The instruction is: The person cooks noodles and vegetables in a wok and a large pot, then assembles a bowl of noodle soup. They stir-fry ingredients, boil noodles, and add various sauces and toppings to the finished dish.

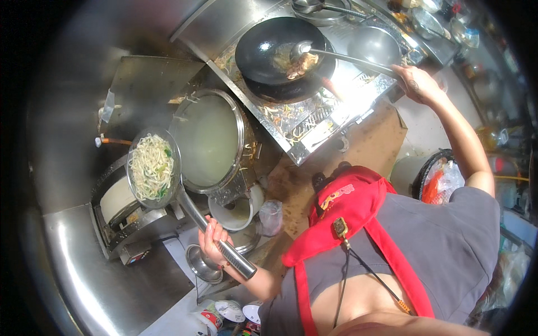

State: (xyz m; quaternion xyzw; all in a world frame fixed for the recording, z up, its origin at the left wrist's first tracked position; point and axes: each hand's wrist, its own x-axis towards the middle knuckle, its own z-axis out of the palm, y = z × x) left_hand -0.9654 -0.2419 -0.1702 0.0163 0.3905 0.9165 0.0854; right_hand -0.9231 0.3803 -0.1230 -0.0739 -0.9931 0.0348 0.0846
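Note:
My left hand [215, 240] grips the metal handle of a strainer [131, 176]. Noodles with some green leaves [151, 168] fill its bowl, held left of a large pot of cloudy liquid [208, 140]. With my right hand [416, 84] I hold the long handle of a steel ladle [301, 51]. The ladle's bowl is inside a black wok [262, 56], touching or right beside a small heap of cooked pieces [303, 66], perhaps meat or egg. A little oily liquid shows around the heap. The wok sits on a steel stove [290, 126].
Bright light glares off the stove's front, where food scraps lie. A steel bowl [374, 45] stands right of the wok, another ladle [308, 6] behind it. A white bucket [235, 214] and a steel bowl [204, 263] are near my left arm. A lined bin [437, 180] stands below my right arm.

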